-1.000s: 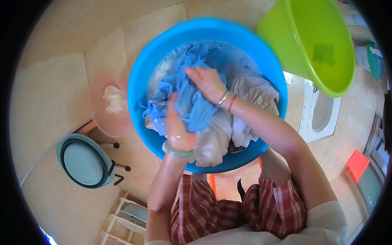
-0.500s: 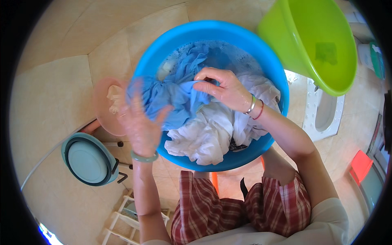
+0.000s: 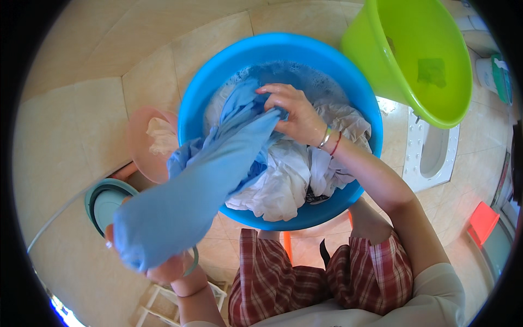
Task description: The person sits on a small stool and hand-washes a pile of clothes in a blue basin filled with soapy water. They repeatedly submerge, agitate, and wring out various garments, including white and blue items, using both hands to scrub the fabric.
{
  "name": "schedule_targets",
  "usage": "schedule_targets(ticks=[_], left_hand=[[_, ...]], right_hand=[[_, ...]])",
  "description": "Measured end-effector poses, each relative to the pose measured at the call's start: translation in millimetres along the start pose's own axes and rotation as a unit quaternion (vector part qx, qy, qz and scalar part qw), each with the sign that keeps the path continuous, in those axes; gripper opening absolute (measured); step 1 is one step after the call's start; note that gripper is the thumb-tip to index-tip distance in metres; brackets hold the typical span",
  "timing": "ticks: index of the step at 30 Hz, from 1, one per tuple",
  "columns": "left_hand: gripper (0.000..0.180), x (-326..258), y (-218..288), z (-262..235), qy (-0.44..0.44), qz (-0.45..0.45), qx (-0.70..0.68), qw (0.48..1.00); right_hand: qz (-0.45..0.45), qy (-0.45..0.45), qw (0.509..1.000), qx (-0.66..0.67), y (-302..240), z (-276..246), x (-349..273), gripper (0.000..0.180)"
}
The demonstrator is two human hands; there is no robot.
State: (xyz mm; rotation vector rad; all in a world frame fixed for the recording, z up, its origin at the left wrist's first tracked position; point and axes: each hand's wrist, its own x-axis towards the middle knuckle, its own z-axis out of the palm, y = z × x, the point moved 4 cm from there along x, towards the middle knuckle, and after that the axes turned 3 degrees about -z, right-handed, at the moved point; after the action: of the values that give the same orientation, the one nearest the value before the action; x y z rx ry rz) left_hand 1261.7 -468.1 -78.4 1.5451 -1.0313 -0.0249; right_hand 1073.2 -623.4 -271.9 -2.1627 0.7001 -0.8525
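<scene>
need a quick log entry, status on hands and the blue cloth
Left hand gripping one end of blue cloth. Right hand pinning the other end in the blue basin. White laundry underneath.

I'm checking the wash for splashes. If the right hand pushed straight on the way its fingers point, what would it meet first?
Probably the blue cloth it already grips; beyond that, the far-left wall of the blue basin. The right hand points left across the tub, though depth is unclear.

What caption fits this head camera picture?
Left hand stretches a light blue cloth from the blue basin; right hand pins it.
</scene>
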Motion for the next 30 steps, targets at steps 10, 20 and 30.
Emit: schedule_targets(ticks=[10, 20, 30], left_hand=[[0.049, -33, -110, 80, -0.098, -0.429, -0.35, 0.827], [0.062, -68, -97, 148, -0.195, -0.601, -0.46, 0.623], [0.036, -134, -133, 152, 0.018, -0.67, -0.387, 0.634]], right_hand=[[0.224, 0.152, 0.898, 0.347, -8, -51, 17, 0.034], [-0.118, -0.166, 0.979, -0.013, -133, 23, -19, 0.022], [-0.055, -0.026, 0.986, -0.153, -21, 57, 25, 0.009]])
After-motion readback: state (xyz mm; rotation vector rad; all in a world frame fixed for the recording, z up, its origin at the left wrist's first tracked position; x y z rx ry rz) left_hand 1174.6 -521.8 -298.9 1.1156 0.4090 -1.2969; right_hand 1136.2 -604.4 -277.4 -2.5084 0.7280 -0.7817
